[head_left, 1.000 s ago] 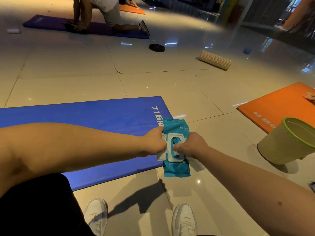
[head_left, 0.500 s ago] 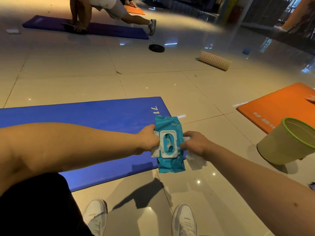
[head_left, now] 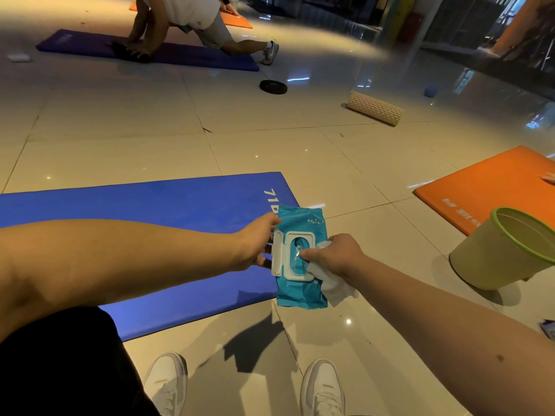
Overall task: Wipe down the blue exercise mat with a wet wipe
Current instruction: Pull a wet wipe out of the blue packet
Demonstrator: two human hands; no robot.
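Left hand [head_left: 258,241] clamped on the left edge of a teal wipe pack [head_left: 300,285], white lid flipped open toward that hand. Right hand [head_left: 333,253] curled round a white wet wipe [head_left: 333,286], one fingertip at the pack's opening, perhaps touching the film there. Pack held in the air over the right end of the blue mat [head_left: 168,205]. Mat flat on the tiled floor [head_left: 120,121]. Green-rimmed bin [head_left: 486,265] to the right, near an orange mat [head_left: 495,181].
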